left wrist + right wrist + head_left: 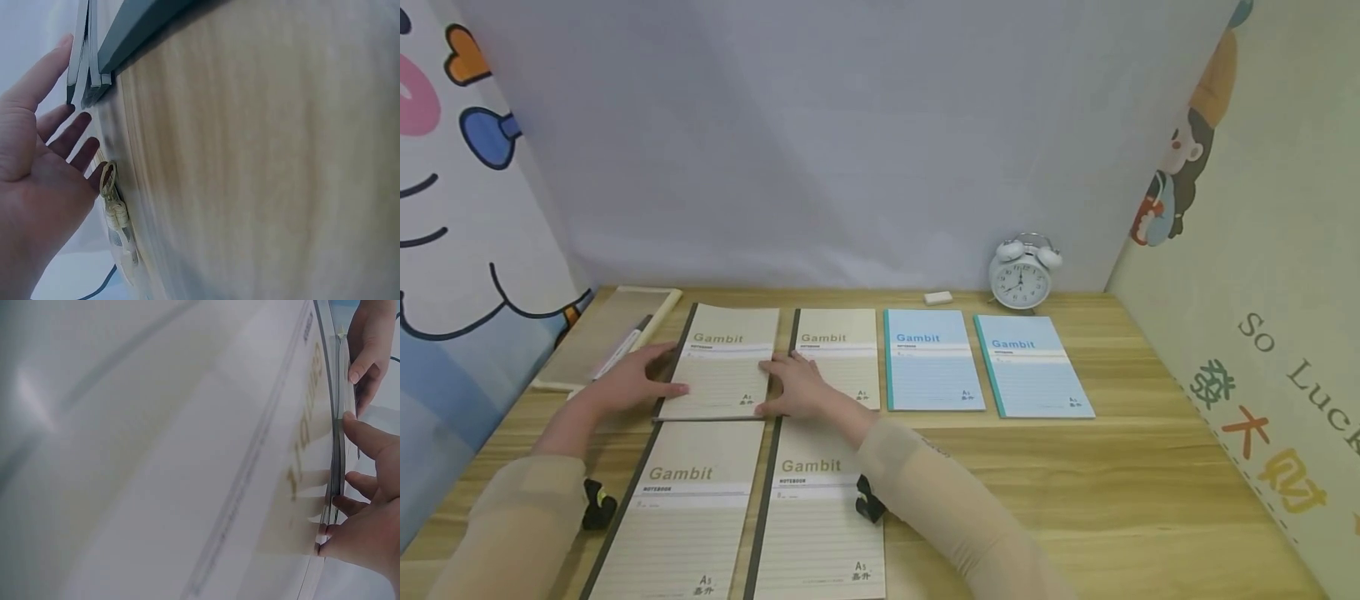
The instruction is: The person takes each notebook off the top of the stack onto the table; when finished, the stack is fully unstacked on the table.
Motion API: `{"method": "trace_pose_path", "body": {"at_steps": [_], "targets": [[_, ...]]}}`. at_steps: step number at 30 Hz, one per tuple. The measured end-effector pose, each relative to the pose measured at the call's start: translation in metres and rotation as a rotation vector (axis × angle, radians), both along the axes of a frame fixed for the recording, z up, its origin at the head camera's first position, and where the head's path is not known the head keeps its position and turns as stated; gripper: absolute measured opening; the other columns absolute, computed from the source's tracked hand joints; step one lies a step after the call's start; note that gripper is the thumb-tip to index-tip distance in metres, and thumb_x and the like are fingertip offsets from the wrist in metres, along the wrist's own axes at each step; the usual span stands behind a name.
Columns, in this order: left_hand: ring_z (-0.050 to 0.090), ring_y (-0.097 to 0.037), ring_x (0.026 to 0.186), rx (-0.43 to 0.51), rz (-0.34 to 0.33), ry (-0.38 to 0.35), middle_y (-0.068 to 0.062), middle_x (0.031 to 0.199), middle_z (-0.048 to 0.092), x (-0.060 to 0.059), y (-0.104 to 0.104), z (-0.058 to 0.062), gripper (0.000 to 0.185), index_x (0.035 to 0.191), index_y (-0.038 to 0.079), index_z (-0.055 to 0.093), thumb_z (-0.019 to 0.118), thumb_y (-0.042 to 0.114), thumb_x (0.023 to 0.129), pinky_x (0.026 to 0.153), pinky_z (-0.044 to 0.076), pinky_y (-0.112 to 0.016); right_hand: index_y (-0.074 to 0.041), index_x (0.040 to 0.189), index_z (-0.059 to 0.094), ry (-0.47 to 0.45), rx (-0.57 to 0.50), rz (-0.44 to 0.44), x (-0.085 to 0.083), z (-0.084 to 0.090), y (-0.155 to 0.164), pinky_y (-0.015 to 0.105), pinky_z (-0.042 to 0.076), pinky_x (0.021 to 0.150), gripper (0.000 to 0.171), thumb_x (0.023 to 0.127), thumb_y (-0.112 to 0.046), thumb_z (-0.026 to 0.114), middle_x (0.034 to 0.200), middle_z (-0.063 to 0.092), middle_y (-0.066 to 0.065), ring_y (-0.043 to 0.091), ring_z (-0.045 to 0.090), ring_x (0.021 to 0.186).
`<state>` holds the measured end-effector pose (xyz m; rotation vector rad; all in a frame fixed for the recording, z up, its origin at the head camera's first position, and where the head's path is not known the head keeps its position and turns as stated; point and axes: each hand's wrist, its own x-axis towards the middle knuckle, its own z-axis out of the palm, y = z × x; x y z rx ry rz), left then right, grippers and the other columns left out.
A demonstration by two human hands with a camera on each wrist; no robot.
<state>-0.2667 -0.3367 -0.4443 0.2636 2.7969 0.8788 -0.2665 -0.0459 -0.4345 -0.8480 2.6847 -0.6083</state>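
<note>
A beige notebook (724, 361) lies in the back row of the tabletop (1112, 492), toward the back left corner, and from the left wrist view it appears to be the top of a small stack of several covers. The left hand (636, 377) presses flat against its dark spine edge with straight fingers, and the right hand (796, 386) presses its opposite long edge the same way, so neither hand grips: both are open, squeezing the stack between them. To square the stack well, it seems best to keep both palms upright against the edges, push evenly from both sides, and let the covers slide until their spines line up, without lifting them.

Both forearms reach forward over the front row, wrists low, sleeves down to the wrists.

Just right of the stack lies a second beige notebook (838, 357), under the right hand's knuckles, then two blue notebooks (931, 358) toward the right. Two larger beige notebooks (688, 508) lie at the front edge. A wooden tray (613, 329) sits at the back left corner, and a white alarm clock (1019, 277) and an eraser (937, 297) stand along the back edge.
</note>
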Motion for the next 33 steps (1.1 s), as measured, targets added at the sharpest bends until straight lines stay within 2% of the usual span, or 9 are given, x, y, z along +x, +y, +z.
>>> {"method": "trace_pose_path", "body": {"at_steps": [3,9,13,16,25,33], "targets": [[0.023,-0.055,0.131,0.011,0.016,-0.002,-0.036,0.146,0.023,0.0,0.0,0.001,0.102,0.147,-0.006,0.02,0.072,0.049,0.079,0.103,0.024,-0.064,-0.015,0.146,0.037,-0.003,-0.013,-0.001,0.0,0.001,0.001,0.045,0.013,0.116,0.073,0.085,-0.039,0.069,0.153,0.03,0.007,0.033,0.017,0.143],[0.038,-0.053,0.122,0.069,0.034,0.022,-0.034,0.137,0.039,0.001,0.0,0.003,0.091,0.148,-0.001,0.023,0.07,0.042,0.083,0.098,0.035,-0.061,-0.013,0.144,0.04,-0.004,-0.072,-0.017,-0.002,0.002,0.0,0.038,0.019,0.115,0.075,0.081,-0.034,0.075,0.151,0.034,0.01,0.031,0.025,0.141],[0.045,-0.048,0.119,0.087,0.032,0.059,-0.031,0.13,0.047,0.001,-0.001,0.005,0.08,0.147,0.0,0.026,0.066,0.036,0.088,0.097,0.038,-0.058,-0.013,0.144,0.041,-0.025,-0.121,-0.048,-0.004,0.002,0.0,0.032,0.024,0.114,0.077,0.078,-0.029,0.078,0.15,0.034,0.01,0.026,0.029,0.139],[0.047,-0.047,0.117,0.083,0.029,0.083,-0.031,0.126,0.05,0.001,0.0,0.008,0.074,0.147,-0.001,0.027,0.063,0.033,0.091,0.096,0.039,-0.057,-0.015,0.144,0.04,-0.038,-0.149,-0.063,-0.006,0.004,0.002,0.032,0.024,0.113,0.076,0.079,-0.027,0.078,0.151,0.033,0.009,0.025,0.029,0.14],[0.053,-0.048,0.111,0.153,0.035,0.067,-0.031,0.124,0.051,0.002,0.014,0.021,0.084,0.15,0.001,0.015,0.065,0.03,0.09,0.091,0.044,-0.055,-0.016,0.145,0.039,-0.053,-0.247,-0.048,-0.012,0.015,0.018,0.034,0.023,0.114,0.069,0.084,-0.023,0.072,0.152,0.032,0.005,0.022,0.025,0.141],[0.05,-0.047,0.114,0.125,0.054,0.074,-0.026,0.127,0.05,-0.001,0.025,0.034,0.089,0.153,0.011,0.011,0.065,0.041,0.088,0.092,0.041,-0.058,-0.017,0.143,0.042,-0.085,-0.362,-0.071,-0.017,0.027,0.037,0.036,0.027,0.112,0.064,0.086,-0.02,0.07,0.15,0.037,0.003,0.021,0.032,0.138]]}}
